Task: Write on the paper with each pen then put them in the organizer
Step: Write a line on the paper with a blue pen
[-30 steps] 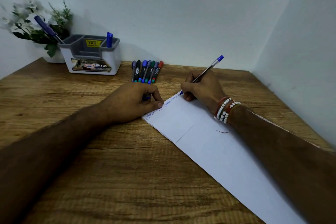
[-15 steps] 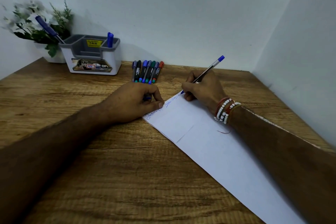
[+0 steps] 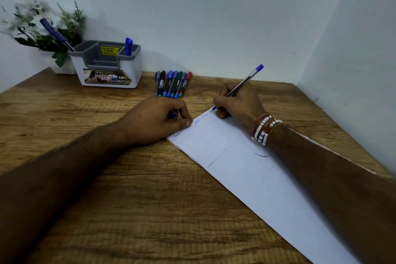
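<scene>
A white sheet of paper [image 3: 246, 169] lies slanted on the wooden desk, with blue handwriting along its top edge. My right hand [image 3: 237, 100] grips a clear pen with a blue end [image 3: 246, 80], its tip touching the paper's upper corner. My left hand [image 3: 158, 118] rests on the paper's left corner with the thumb pressing it down; its curled fingers hold a small blue piece [image 3: 173, 115], apparently the pen's cap. Several capped pens [image 3: 172, 83] lie in a row by the wall. The white and grey organizer [image 3: 111, 75] holds two blue pens [image 3: 128, 46].
A small white pot of artificial flowers [image 3: 42, 28] stands behind the organizer in the left corner. Walls close the desk [image 3: 107, 199] at the back and on the right. Beaded bracelets [image 3: 263, 128] circle my right wrist.
</scene>
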